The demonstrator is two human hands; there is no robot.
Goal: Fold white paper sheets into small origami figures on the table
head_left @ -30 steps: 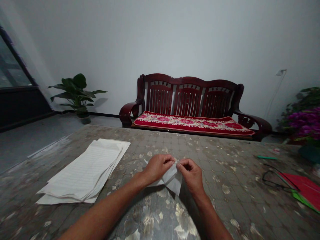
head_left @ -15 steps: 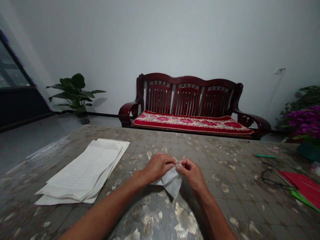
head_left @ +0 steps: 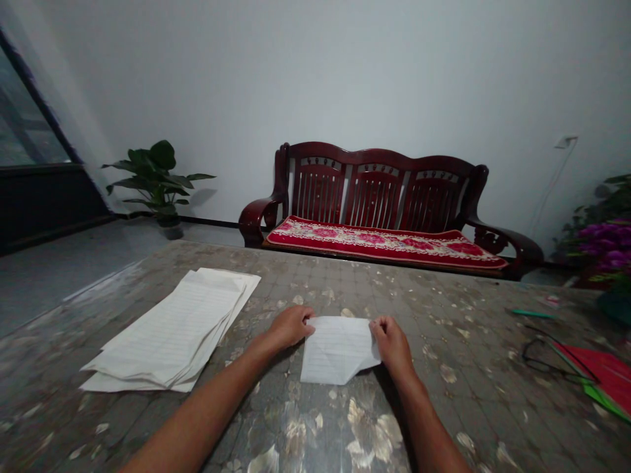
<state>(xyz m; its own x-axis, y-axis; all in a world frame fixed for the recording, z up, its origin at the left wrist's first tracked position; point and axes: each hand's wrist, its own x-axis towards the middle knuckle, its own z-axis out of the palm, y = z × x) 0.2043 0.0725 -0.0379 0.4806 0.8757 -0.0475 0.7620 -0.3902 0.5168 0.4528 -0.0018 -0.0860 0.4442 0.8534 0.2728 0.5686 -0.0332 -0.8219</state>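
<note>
I see a creased white lined paper sheet (head_left: 335,351) over the grey floral-patterned tabletop (head_left: 276,427), held by both upper corners, probably so it stays spread. Left hand (head_left: 290,326): thumb and fingers pinched on one corner; right hand (head_left: 393,341), same opposite. Loose white lined paper stack (head_left: 172,335) lies left, apart.

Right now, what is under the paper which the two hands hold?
The patterned tabletop shows around the held paper; whatever lies directly beneath is covered and cannot be seen.

Bare forearms (head_left: 211,402) taper to the wrists (head_left: 266,343) of a bare left hand (head_left: 292,326) and bare right hand (head_left: 393,343).
</note>
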